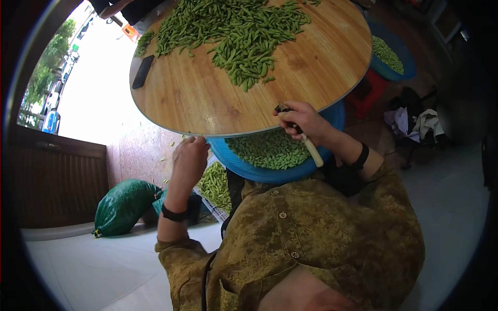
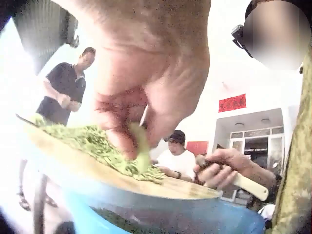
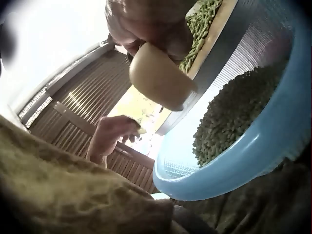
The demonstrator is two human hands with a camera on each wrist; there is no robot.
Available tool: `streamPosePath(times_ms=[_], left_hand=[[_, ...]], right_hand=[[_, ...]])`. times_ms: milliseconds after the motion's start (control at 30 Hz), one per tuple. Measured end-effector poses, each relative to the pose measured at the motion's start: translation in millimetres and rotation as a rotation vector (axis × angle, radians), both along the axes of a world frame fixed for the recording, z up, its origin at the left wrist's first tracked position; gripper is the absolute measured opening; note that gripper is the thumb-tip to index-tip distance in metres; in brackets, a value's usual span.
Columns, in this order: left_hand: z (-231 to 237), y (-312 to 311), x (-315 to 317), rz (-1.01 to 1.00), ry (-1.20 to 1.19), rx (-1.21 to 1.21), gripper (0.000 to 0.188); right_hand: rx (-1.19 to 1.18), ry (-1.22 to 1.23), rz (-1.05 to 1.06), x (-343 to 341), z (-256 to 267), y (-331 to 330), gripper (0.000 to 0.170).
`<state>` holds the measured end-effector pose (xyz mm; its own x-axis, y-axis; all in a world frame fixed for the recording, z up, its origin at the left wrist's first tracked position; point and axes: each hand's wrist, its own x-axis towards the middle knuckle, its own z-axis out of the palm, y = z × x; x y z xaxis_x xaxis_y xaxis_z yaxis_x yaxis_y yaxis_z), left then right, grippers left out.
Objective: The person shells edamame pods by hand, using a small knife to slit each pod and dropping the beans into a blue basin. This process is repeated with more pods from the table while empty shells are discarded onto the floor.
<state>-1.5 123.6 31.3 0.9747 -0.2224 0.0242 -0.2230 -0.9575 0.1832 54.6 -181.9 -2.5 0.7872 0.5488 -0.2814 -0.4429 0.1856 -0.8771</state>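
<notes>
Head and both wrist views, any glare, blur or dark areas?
Head: the ground outside is blown white, the tabletop carries a glare patch, and dark curved edges frame the picture. Left wrist: the background is washed out, and the pod at the left hand is blurred. Right wrist: the upper left is overexposed, while the shelled beans in the blue basin look dark.

Head view: daylight from the upper left overexposes the outdoor ground [image 1: 104, 72]; glare spots the tabletop [image 1: 210, 111]; dark, curved vignetting rings the frame. Left wrist view: washed-out, grainy; smooth blur covers the upper right. Right wrist view: upper left blown out, beans [image 3: 234, 112] shadowed.
</notes>
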Motion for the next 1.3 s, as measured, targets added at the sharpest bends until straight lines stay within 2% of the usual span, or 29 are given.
streamPosePath(times_ms=[33, 67, 133, 267, 333, 467, 567, 633, 667, 733, 767, 833, 1033, 1267, 1300], left_hand=[[2.4, 1.9, 5.2, -0.058, -0.123, -0.001, 0.016], [2.6, -2.4, 17.3, -0.060, -0.127, 0.000, 0.016], [1.2, -24.4, 53.1, -0.224, -0.126, -0.343, 0.013], [-17.2, -98.3, 118.2, -0.459, -0.194, -0.347, 0.013], [-38.7, -124.6, 147.2, -0.427, -0.260, -0.259, 0.010], [-67.2, -138.0, 169.0, -0.406, -0.306, -0.149, 0.011], [-68.2, -134.6, 169.4, -0.445, -0.308, -0.164, 0.016], [-64.7, -131.1, 155.4, -0.361, -0.290, -0.359, 0.013], [-61.7, -127.9, 145.2, -0.373, -0.285, -0.356, 0.013], [-33.6, -124.0, 116.1, -0.176, 0.407, -1.082, 0.016], [-27.6, -123.0, 103.6, -0.182, 0.412, -1.076, 0.016], [-21.7, -119.8, 82.9, -0.132, 0.507, -1.379, 0.018], [-22.5, -111.7, 66.7, -0.057, 0.504, -1.487, 0.016], [-19.3, -113.7, 56.9, -0.061, 0.484, -1.441, 0.014], [-22.1, -114.2, 56.3, -0.112, 0.448, -1.430, 0.014]], right_hand=[[0.011, 0.059, -0.031, 1.9, -3.4, -3.2, 0.017], [0.012, 0.055, -0.032, 2.8, -5.5, -3.1, 0.017], [-0.019, 0.027, -0.046, 2.8, -9.3, -1.9, 0.018], [-0.072, -0.013, -0.099, 4.0, -9.4, -2.6, 0.018], [-0.021, -0.017, -0.127, 4.5, -9.3, -9.9, 0.014], [0.025, -0.011, -0.205, 5.7, -10.0, -20.4, 0.012], [0.080, 0.004, -0.218, 9.0, -15.0, -24.0, 0.011], [0.121, -0.005, -0.208, 8.4, -11.9, -22.6, 0.013], [0.126, -0.003, -0.220, 6.0, -8.6, -21.7, 0.013], [0.184, -0.006, -0.147, 3.2, -1.2, -18.4, 0.016], [0.189, -0.006, -0.155, 2.1, -1.6, -16.1, 0.016], [0.294, 0.051, -0.052, -0.7, -2.9, -11.4, 0.019], [0.505, 0.125, 0.040, -7.8, 2.5, -6.4, 0.025], [0.579, 0.163, 0.059, -12.5, 8.8, -4.0, 0.032], [0.587, 0.164, 0.063, -12.7, 9.1, -4.3, 0.034]])
